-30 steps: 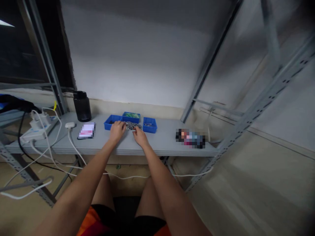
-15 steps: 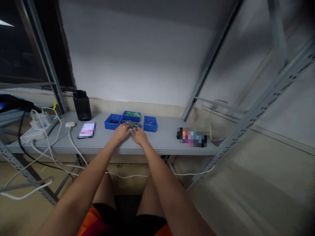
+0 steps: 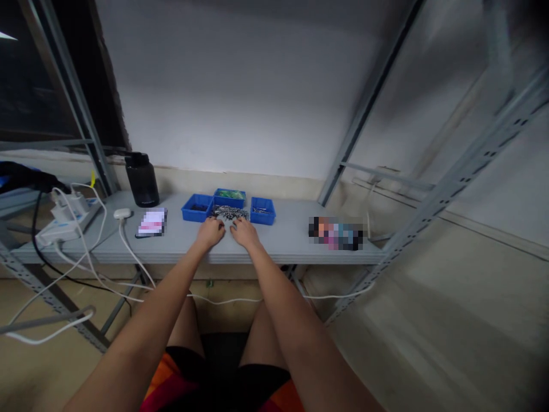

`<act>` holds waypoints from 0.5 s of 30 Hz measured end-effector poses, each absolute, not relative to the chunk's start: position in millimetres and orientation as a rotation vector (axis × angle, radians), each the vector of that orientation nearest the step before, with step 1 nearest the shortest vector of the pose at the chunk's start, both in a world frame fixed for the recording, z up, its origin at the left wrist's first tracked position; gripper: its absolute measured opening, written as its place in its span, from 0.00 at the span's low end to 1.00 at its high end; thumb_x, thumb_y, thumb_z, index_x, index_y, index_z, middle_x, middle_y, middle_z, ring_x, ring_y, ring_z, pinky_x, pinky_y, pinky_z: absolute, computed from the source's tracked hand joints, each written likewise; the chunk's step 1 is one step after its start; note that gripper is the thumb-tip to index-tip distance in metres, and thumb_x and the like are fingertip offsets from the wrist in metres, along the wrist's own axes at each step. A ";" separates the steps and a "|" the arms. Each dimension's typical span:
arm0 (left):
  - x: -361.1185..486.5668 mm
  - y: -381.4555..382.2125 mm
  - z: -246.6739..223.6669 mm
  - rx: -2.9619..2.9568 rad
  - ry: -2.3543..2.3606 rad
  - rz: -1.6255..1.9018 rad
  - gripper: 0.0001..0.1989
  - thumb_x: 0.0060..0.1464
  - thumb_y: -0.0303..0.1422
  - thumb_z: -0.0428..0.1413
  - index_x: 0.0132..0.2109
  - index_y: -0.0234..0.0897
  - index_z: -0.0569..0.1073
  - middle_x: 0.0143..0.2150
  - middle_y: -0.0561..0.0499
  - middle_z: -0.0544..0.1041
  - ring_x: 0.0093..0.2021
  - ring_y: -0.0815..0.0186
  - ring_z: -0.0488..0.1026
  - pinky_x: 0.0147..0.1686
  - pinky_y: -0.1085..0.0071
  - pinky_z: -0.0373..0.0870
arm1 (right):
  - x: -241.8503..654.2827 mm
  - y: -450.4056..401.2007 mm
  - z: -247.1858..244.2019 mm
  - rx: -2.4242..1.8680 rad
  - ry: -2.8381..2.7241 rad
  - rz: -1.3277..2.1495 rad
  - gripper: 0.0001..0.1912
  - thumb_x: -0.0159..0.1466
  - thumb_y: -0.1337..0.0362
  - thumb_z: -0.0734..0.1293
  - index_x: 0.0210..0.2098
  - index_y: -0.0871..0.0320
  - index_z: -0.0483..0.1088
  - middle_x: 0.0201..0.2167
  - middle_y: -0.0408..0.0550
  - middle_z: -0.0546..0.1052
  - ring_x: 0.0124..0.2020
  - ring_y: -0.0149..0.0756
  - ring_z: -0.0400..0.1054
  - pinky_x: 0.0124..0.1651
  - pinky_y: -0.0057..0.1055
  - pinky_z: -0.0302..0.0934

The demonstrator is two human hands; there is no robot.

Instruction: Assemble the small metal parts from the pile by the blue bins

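A loose pile of thin, shiny metal pieces lies on the grey shelf top, too small for me to name their kind. My left hand rests at the pile's near left edge with its fingers curled. Opposite it, my right hand is at the near right edge, fingers bent inward. Whatever the fingertips hold, if anything, is hidden. Around the pile stand a left blue bin with dark small parts, a back blue bin with something green, and a right blue bin with a few metal pieces.
A black bottle stands at the back left, with a phone before it. A white charger and a power strip with cables are further left. A blurred-out object lies right. Metal uprights frame the shelf.
Both hands have drawn back slightly from the pile toward me, and more of the metal pieces shows. The view has tilted a little. The bins stay in place.
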State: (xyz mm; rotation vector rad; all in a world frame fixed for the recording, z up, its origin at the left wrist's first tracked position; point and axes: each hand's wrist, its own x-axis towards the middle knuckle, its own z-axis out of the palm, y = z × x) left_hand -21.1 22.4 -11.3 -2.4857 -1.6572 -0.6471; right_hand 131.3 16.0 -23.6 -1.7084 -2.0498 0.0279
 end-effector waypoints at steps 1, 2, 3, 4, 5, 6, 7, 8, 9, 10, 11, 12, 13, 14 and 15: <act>-21.2 21.7 -10.6 -2.487 -1.670 -0.639 0.15 0.59 0.30 0.50 0.45 0.33 0.80 0.45 0.38 0.79 0.49 0.54 0.74 0.52 0.64 0.69 | 131.3 13.7 -21.7 -1.728 -2.042 0.042 0.17 0.68 0.62 0.58 0.50 0.59 0.74 0.55 0.56 0.71 0.54 0.43 0.66 0.57 0.36 0.60; -21.2 20.9 -9.8 -2.487 -1.687 -0.631 0.16 0.59 0.31 0.50 0.46 0.33 0.80 0.46 0.38 0.79 0.50 0.54 0.74 0.52 0.65 0.69 | 131.3 11.4 -19.8 -1.743 -2.035 0.056 0.17 0.68 0.63 0.58 0.51 0.58 0.73 0.55 0.55 0.71 0.54 0.43 0.66 0.56 0.36 0.61; -21.1 20.0 -9.2 -2.486 -1.704 -0.626 0.16 0.59 0.30 0.50 0.46 0.33 0.80 0.47 0.39 0.79 0.50 0.55 0.73 0.52 0.65 0.69 | 131.1 9.4 -18.0 -1.754 -2.027 0.063 0.18 0.68 0.64 0.58 0.52 0.58 0.72 0.55 0.55 0.71 0.54 0.42 0.66 0.56 0.35 0.61; -21.0 19.1 -8.5 -2.484 -1.719 -0.625 0.16 0.59 0.30 0.49 0.47 0.33 0.80 0.47 0.38 0.79 0.51 0.55 0.73 0.52 0.65 0.69 | 130.9 7.7 -16.6 -1.759 -2.019 0.062 0.18 0.67 0.65 0.58 0.53 0.58 0.71 0.55 0.55 0.70 0.54 0.42 0.66 0.55 0.35 0.61; -20.9 18.3 -7.9 -2.483 -1.730 -0.627 0.16 0.59 0.30 0.49 0.47 0.33 0.80 0.47 0.38 0.79 0.51 0.54 0.73 0.52 0.65 0.69 | 130.7 6.5 -15.5 -1.759 -2.017 0.054 0.19 0.67 0.65 0.58 0.55 0.57 0.70 0.56 0.54 0.70 0.54 0.42 0.66 0.56 0.35 0.61; -20.7 17.7 -7.5 -2.483 -1.737 -0.629 0.16 0.59 0.30 0.49 0.47 0.32 0.80 0.47 0.38 0.79 0.50 0.54 0.73 0.52 0.64 0.69 | 130.6 5.9 -14.8 -1.758 -2.022 0.040 0.19 0.67 0.66 0.58 0.55 0.57 0.70 0.57 0.54 0.69 0.54 0.42 0.66 0.56 0.35 0.60; -20.5 17.3 -7.2 -2.483 -1.741 -0.631 0.16 0.60 0.30 0.49 0.47 0.32 0.80 0.47 0.38 0.79 0.50 0.54 0.74 0.52 0.64 0.69 | 130.5 5.7 -14.6 -1.755 -2.036 0.025 0.19 0.67 0.66 0.58 0.55 0.57 0.70 0.57 0.55 0.69 0.54 0.42 0.66 0.57 0.35 0.60; -20.4 17.1 -7.0 -2.483 -1.740 -0.633 0.16 0.60 0.30 0.49 0.46 0.32 0.80 0.47 0.37 0.79 0.50 0.54 0.74 0.52 0.64 0.69 | 130.6 5.9 -14.8 -1.751 -2.056 0.012 0.19 0.68 0.66 0.57 0.54 0.58 0.71 0.56 0.55 0.70 0.54 0.43 0.66 0.57 0.36 0.59; -20.4 17.1 -7.1 -2.483 -1.738 -0.637 0.16 0.60 0.30 0.49 0.46 0.32 0.80 0.47 0.37 0.79 0.50 0.53 0.74 0.52 0.64 0.69 | 130.8 6.5 -15.3 -1.747 -2.077 0.003 0.19 0.68 0.66 0.56 0.52 0.59 0.73 0.55 0.56 0.71 0.54 0.43 0.66 0.58 0.36 0.59; -20.5 17.3 -7.2 -2.486 -1.735 -0.643 0.16 0.60 0.30 0.49 0.46 0.32 0.80 0.46 0.37 0.79 0.50 0.53 0.74 0.52 0.64 0.69 | 131.2 7.2 -16.0 -1.744 -2.093 0.000 0.19 0.68 0.67 0.56 0.51 0.60 0.73 0.53 0.57 0.73 0.54 0.43 0.66 0.58 0.36 0.58; -20.6 17.6 -7.5 -2.489 -1.731 -0.652 0.16 0.59 0.30 0.49 0.45 0.32 0.80 0.46 0.37 0.79 0.50 0.54 0.74 0.52 0.64 0.69 | 131.6 8.1 -16.9 -1.744 -2.098 0.005 0.19 0.69 0.67 0.55 0.50 0.61 0.74 0.52 0.57 0.73 0.54 0.43 0.66 0.58 0.36 0.58; -20.8 17.9 -7.7 -2.493 -1.726 -0.664 0.16 0.59 0.30 0.49 0.45 0.32 0.81 0.46 0.37 0.79 0.50 0.54 0.74 0.52 0.64 0.69 | 131.9 9.0 -17.9 -1.746 -2.090 0.013 0.19 0.69 0.67 0.55 0.50 0.61 0.74 0.51 0.57 0.74 0.53 0.43 0.66 0.58 0.36 0.59; -21.0 18.2 -8.0 -2.495 -1.725 -0.677 0.15 0.59 0.29 0.50 0.45 0.32 0.81 0.46 0.37 0.79 0.50 0.54 0.74 0.52 0.64 0.69 | 132.2 9.9 -19.0 -1.744 -2.074 0.021 0.19 0.68 0.67 0.56 0.52 0.61 0.73 0.53 0.57 0.73 0.53 0.43 0.67 0.58 0.36 0.59; -21.2 18.4 -8.3 -2.496 -1.724 -0.685 0.15 0.59 0.29 0.50 0.44 0.32 0.81 0.46 0.37 0.79 0.50 0.54 0.74 0.52 0.65 0.69 | 132.4 10.8 -20.2 -1.738 -2.056 0.024 0.19 0.68 0.66 0.57 0.55 0.60 0.71 0.55 0.56 0.72 0.54 0.43 0.66 0.58 0.36 0.59; -21.4 18.5 -8.5 -2.496 -1.725 -0.689 0.15 0.59 0.29 0.50 0.44 0.32 0.81 0.46 0.37 0.79 0.49 0.54 0.74 0.52 0.65 0.69 | 132.4 11.8 -21.3 -1.724 -2.045 0.020 0.21 0.68 0.65 0.58 0.58 0.58 0.69 0.58 0.56 0.69 0.55 0.43 0.65 0.58 0.36 0.59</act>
